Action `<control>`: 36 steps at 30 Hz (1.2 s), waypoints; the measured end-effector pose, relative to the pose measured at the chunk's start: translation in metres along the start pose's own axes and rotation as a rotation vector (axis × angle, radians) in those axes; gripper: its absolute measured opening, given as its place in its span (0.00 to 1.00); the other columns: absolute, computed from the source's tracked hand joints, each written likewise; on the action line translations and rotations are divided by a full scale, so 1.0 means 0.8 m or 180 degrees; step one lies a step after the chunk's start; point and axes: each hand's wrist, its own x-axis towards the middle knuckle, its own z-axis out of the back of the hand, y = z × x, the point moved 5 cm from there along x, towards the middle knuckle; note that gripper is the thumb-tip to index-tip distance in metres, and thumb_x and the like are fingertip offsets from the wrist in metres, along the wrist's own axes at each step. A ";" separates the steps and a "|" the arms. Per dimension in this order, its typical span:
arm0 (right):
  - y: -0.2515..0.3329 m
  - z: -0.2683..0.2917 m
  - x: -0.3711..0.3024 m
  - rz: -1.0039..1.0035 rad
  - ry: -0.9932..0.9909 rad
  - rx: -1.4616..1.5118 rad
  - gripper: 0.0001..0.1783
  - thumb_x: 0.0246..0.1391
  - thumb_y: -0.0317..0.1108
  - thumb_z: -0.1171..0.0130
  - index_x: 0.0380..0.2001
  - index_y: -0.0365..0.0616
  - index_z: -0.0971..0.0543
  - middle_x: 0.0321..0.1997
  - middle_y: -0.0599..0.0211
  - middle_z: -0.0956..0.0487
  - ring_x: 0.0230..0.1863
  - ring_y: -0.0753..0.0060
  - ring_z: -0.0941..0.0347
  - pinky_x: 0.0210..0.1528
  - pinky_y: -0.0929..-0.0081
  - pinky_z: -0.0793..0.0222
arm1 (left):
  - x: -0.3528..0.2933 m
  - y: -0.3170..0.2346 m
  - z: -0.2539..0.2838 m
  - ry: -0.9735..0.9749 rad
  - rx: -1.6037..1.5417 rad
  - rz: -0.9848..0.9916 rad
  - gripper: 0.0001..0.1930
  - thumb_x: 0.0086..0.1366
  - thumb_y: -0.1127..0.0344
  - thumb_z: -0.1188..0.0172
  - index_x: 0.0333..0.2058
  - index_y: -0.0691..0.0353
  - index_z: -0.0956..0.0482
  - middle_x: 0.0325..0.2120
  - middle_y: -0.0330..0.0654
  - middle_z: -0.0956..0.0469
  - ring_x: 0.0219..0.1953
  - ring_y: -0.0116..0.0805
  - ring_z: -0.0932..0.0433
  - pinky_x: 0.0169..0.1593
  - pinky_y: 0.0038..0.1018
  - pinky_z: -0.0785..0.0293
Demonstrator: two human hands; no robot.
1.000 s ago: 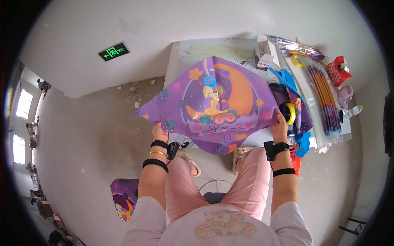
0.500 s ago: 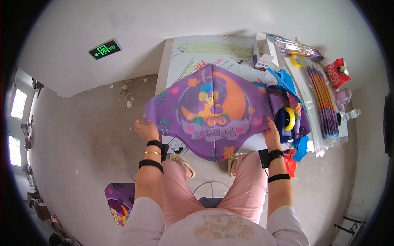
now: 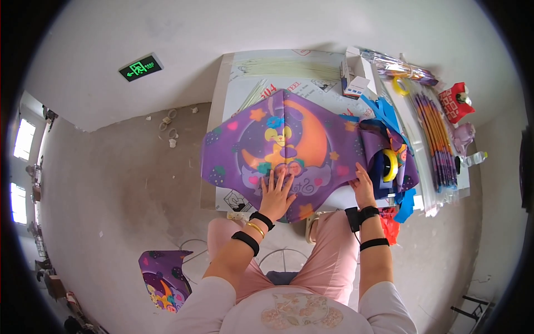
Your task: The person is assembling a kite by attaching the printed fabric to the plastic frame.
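Note:
A purple printed fabric panel [image 3: 222,161] with an orange moon and a yellow cartoon animal lies spread over the near part of the table. A straight crease or seam runs down its middle. My left hand [image 3: 277,195] rests flat on its lower middle, fingers spread, covering part of the printed lettering. At the panel's lower right edge is my right hand [image 3: 364,188], its fingers extended and thumb apart, the fingertips touching the cloth. Just right of that hand, a yellow tape roll [image 3: 391,165] sits among dark blue and purple cloth pieces.
Clear sleeves with purple-and-orange striped sticks [image 3: 436,139] lie along the table's right side. Farther back are a white box [image 3: 356,72] and thin pale rods [image 3: 289,68]. Blue strips [image 3: 384,114] lie beside the panel. Another purple printed piece [image 3: 164,278] is low at the left.
My left hand has moved from the panel's left edge to its lower middle and now lies flat there. The right hand stays by the right edge, shifted slightly left.

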 end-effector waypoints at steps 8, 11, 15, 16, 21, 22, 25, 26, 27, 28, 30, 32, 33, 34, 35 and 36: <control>-0.002 0.037 0.010 0.0088 -0.0209 -0.0472 0.25 0.62 0.36 0.49 0.63 0.49 0.31 0.48 0.73 0.29 0.49 0.74 0.31 0.55 0.72 0.35 | 0.008 -0.021 0.003 0.0272 0.0307 -0.0005 0.37 0.63 0.44 0.45 0.68 0.47 0.45 0.71 0.45 0.57 0.71 0.62 0.59 0.65 0.68 0.62; 0.004 0.040 0.003 0.0130 -0.0375 -0.0614 0.25 0.62 0.36 0.49 0.63 0.48 0.31 0.46 0.74 0.29 0.47 0.76 0.31 0.54 0.72 0.35 | 0.008 -0.020 0.009 0.0026 0.0057 -0.0187 0.36 0.63 0.44 0.45 0.67 0.47 0.43 0.71 0.45 0.56 0.71 0.61 0.60 0.65 0.69 0.61; 0.006 0.044 -0.003 0.0141 -0.0420 -0.0564 0.27 0.60 0.37 0.47 0.63 0.46 0.31 0.46 0.71 0.26 0.47 0.76 0.32 0.54 0.73 0.35 | -0.003 -0.025 0.006 0.0040 -0.0257 -0.0596 0.34 0.64 0.45 0.46 0.66 0.47 0.40 0.70 0.46 0.55 0.71 0.59 0.60 0.65 0.68 0.61; 0.004 0.047 -0.003 0.0183 -0.0432 -0.0626 0.27 0.60 0.36 0.46 0.62 0.45 0.31 0.44 0.71 0.26 0.45 0.75 0.31 0.53 0.73 0.34 | -0.008 -0.024 0.004 0.0168 -0.0112 -0.0492 0.33 0.65 0.46 0.46 0.66 0.48 0.40 0.70 0.46 0.54 0.71 0.58 0.60 0.65 0.67 0.61; 0.001 0.077 -0.008 0.0339 -0.0681 -0.1153 0.24 0.58 0.33 0.45 0.58 0.43 0.28 0.43 0.70 0.25 0.42 0.76 0.31 0.47 0.75 0.34 | -0.009 -0.037 0.004 0.0392 0.0012 -0.0421 0.32 0.66 0.47 0.48 0.66 0.48 0.40 0.69 0.46 0.51 0.72 0.56 0.59 0.66 0.65 0.61; 0.012 0.073 -0.011 0.0671 -0.0904 -0.2196 0.21 0.58 0.33 0.44 0.55 0.42 0.26 0.40 0.71 0.24 0.40 0.78 0.31 0.43 0.76 0.34 | -0.009 -0.040 0.008 0.0212 0.0066 -0.0481 0.32 0.66 0.48 0.48 0.66 0.49 0.40 0.69 0.48 0.51 0.72 0.56 0.59 0.66 0.65 0.60; 0.047 -0.012 -0.022 0.0747 -0.0588 -0.2636 0.16 0.58 0.32 0.43 0.49 0.39 0.24 0.36 0.71 0.23 0.34 0.81 0.31 0.37 0.79 0.34 | -0.012 -0.024 -0.001 -0.0078 -0.0061 -0.0367 0.32 0.66 0.48 0.48 0.66 0.49 0.41 0.69 0.51 0.52 0.72 0.55 0.59 0.66 0.65 0.59; 0.057 -0.055 -0.026 0.0502 -0.0142 -0.2042 0.14 0.58 0.32 0.42 0.46 0.39 0.22 0.34 0.71 0.23 0.31 0.82 0.31 0.34 0.80 0.34 | -0.011 -0.017 -0.007 -0.0207 -0.0277 -0.0258 0.32 0.66 0.48 0.48 0.66 0.49 0.41 0.69 0.54 0.54 0.72 0.55 0.60 0.66 0.65 0.59; 0.060 -0.085 -0.026 0.0428 0.0218 -0.1828 0.12 0.60 0.33 0.44 0.44 0.39 0.22 0.34 0.70 0.22 0.32 0.81 0.29 0.35 0.82 0.33 | -0.009 -0.018 -0.014 -0.0211 -0.0306 -0.0272 0.32 0.66 0.48 0.48 0.66 0.49 0.41 0.69 0.54 0.54 0.72 0.55 0.60 0.66 0.65 0.59; 0.060 -0.117 -0.026 0.0351 0.0591 -0.1603 0.11 0.62 0.33 0.47 0.43 0.40 0.22 0.34 0.70 0.22 0.33 0.81 0.28 0.36 0.83 0.31 | -0.007 -0.015 -0.019 -0.0195 -0.0343 -0.0213 0.33 0.66 0.47 0.47 0.67 0.49 0.42 0.69 0.55 0.55 0.72 0.56 0.60 0.66 0.65 0.60; 0.051 -0.185 -0.017 0.0015 0.1308 -0.1696 0.13 0.60 0.34 0.46 0.45 0.40 0.21 0.37 0.70 0.20 0.34 0.80 0.26 0.37 0.82 0.30 | -0.005 -0.010 -0.022 -0.0171 -0.0390 -0.0145 0.34 0.65 0.46 0.47 0.67 0.49 0.42 0.69 0.57 0.56 0.72 0.56 0.60 0.66 0.64 0.61; 0.016 -0.238 -0.004 -0.0400 0.1907 -0.1798 0.13 0.62 0.33 0.50 0.43 0.40 0.20 0.36 0.69 0.19 0.38 0.77 0.24 0.41 0.82 0.29 | -0.005 -0.010 -0.023 0.0006 -0.0110 -0.0128 0.37 0.63 0.42 0.46 0.68 0.49 0.43 0.70 0.56 0.57 0.72 0.55 0.61 0.67 0.64 0.63; -0.005 -0.262 0.005 -0.0415 0.1962 -0.1795 0.13 0.62 0.33 0.50 0.43 0.40 0.20 0.36 0.69 0.19 0.38 0.77 0.24 0.41 0.82 0.29 | -0.009 0.000 -0.030 -0.0010 0.0010 -0.0083 0.39 0.62 0.39 0.46 0.68 0.47 0.44 0.70 0.53 0.56 0.72 0.55 0.61 0.66 0.66 0.65; -0.039 -0.276 0.016 -0.0846 0.2249 -0.1881 0.13 0.62 0.33 0.51 0.42 0.40 0.20 0.37 0.68 0.19 0.37 0.75 0.23 0.40 0.81 0.28 | -0.010 0.002 -0.033 -0.0002 0.0000 -0.0060 0.39 0.62 0.39 0.46 0.68 0.47 0.44 0.70 0.53 0.56 0.72 0.55 0.61 0.66 0.66 0.65; -0.070 -0.279 0.031 -0.1281 0.2524 -0.1963 0.13 0.62 0.33 0.52 0.41 0.40 0.20 0.37 0.66 0.18 0.36 0.73 0.22 0.38 0.80 0.27 | -0.009 0.002 -0.034 0.0168 -0.0043 -0.0049 0.39 0.62 0.39 0.47 0.68 0.47 0.44 0.71 0.50 0.56 0.72 0.55 0.61 0.66 0.67 0.65; -0.090 -0.275 0.059 -0.1295 0.2513 -0.1982 0.13 0.62 0.33 0.52 0.41 0.40 0.20 0.37 0.66 0.18 0.36 0.73 0.22 0.38 0.80 0.27 | -0.004 0.000 -0.035 0.0329 -0.0095 -0.0053 0.39 0.62 0.38 0.47 0.68 0.46 0.44 0.71 0.48 0.56 0.72 0.55 0.62 0.65 0.69 0.66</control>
